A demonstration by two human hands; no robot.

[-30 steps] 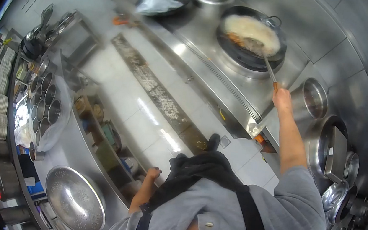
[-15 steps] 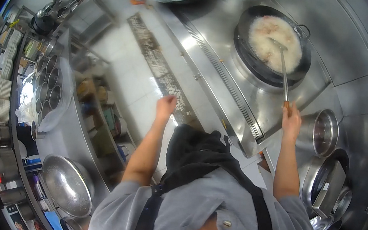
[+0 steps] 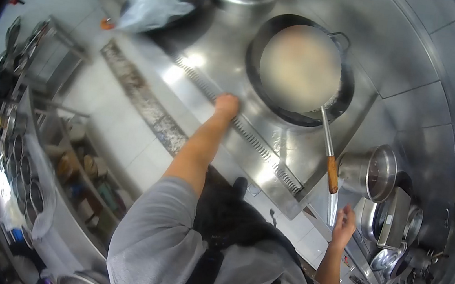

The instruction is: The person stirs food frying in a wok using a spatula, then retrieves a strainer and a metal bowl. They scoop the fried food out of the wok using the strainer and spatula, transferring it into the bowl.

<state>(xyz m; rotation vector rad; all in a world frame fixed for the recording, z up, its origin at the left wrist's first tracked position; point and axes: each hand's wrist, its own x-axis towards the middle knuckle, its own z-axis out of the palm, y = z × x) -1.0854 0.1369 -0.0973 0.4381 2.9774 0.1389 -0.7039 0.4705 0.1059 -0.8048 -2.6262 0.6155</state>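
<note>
My left hand (image 3: 227, 106) is closed like a fist at the slotted strip along the stove's (image 3: 278, 148) front edge, and no object shows in it. A black wok (image 3: 254, 83) with a side loop handle sits on the burner, holding pale, bubbly liquid (image 3: 302, 69) that is blurred. A long-handled metal utensil (image 3: 327, 134) with a wooden grip (image 3: 331, 174) rests in the wok against its rim, its working end hidden. Below that grip, my right hand (image 3: 345, 227) is off the utensil, empty, its fingers bent and apart.
To the right of the stove stand a steel pot (image 3: 381, 173), a rectangular metal container (image 3: 394, 219) and bowls. A clear plastic bag (image 3: 159, 0) lies over a dark pan at the stove's far end. A shelved counter (image 3: 75, 225) with metal cylinders runs along the left.
My right hand has let go of the utensil and moved down towards my body. My left hand has moved over to the stove's edge. The view has shifted towards the stove.
</note>
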